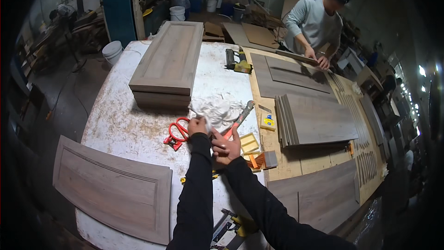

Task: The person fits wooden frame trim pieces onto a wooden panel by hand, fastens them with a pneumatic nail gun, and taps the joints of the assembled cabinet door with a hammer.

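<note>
A crumpled white rag (217, 109) lies at the middle of the white-topped table. My left hand (198, 126) is closed at its near left edge and appears to pinch a bit of it. My right hand (226, 149) is just beside it, palm partly turned up, thumb and fingers apart with nothing visible between them. Past that thumb, a hand tool with red grips (238, 121) lies slanted against the rag. Red-handled scissors (178, 129) are left of my left hand, next to a small red item (173, 142). Yellow trays (249, 143) sit to the right of my right hand.
Stacked framed panels (164, 60) stand at the far left; another panel (113, 185) lies near left. A nail gun (238, 61) is at the back, another (231, 228) under my right forearm. Flat boards (319, 120) pile up on the right. A co-worker (317, 25) handles a board there.
</note>
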Demonstrator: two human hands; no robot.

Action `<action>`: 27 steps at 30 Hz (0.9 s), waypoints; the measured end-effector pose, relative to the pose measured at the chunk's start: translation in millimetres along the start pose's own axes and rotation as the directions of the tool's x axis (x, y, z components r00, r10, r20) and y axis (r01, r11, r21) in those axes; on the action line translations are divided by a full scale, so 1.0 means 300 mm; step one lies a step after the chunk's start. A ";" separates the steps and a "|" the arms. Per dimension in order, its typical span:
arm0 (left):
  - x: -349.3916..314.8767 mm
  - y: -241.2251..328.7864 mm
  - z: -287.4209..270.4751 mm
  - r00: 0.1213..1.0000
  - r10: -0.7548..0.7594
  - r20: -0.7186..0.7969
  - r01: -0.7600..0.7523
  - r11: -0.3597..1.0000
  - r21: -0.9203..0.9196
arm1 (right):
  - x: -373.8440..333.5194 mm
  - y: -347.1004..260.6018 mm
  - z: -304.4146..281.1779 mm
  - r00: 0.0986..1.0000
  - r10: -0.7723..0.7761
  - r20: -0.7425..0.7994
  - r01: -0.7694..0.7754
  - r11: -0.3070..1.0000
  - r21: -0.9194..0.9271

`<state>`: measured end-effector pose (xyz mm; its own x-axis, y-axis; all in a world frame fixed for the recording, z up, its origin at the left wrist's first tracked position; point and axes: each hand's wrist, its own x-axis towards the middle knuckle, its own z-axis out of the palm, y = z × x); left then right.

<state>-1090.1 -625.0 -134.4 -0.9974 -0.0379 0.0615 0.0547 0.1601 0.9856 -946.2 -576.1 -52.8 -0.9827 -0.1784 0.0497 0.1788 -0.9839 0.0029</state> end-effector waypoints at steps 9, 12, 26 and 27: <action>-0.112 0.098 -0.072 0.827 -0.079 0.556 0.519 0.485 -0.703 | -0.038 -0.018 0.047 0.997 -0.080 -0.010 0.079 0.995 -0.058; -0.104 0.092 -0.091 0.838 -0.006 0.545 0.422 0.640 -0.642 | 0.000 -0.014 0.031 0.998 -0.050 -0.029 0.047 0.995 -0.092; -0.147 0.020 -0.179 0.818 -0.003 0.575 0.491 0.526 -0.695 | 0.091 -0.050 0.036 0.900 -0.247 -0.358 -0.019 0.800 -0.599; -0.156 0.021 -0.167 0.847 0.019 0.531 0.394 0.648 -0.652 | 0.082 -0.061 0.021 0.881 -0.221 -0.418 -0.058 0.827 -0.559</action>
<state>-1040.6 -671.7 -123.1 -0.8690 0.4947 -0.0125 -0.3267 -0.5545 0.7654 -973.5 -562.3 -45.3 -0.9256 0.0549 -0.3746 0.1780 -0.8102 -0.5585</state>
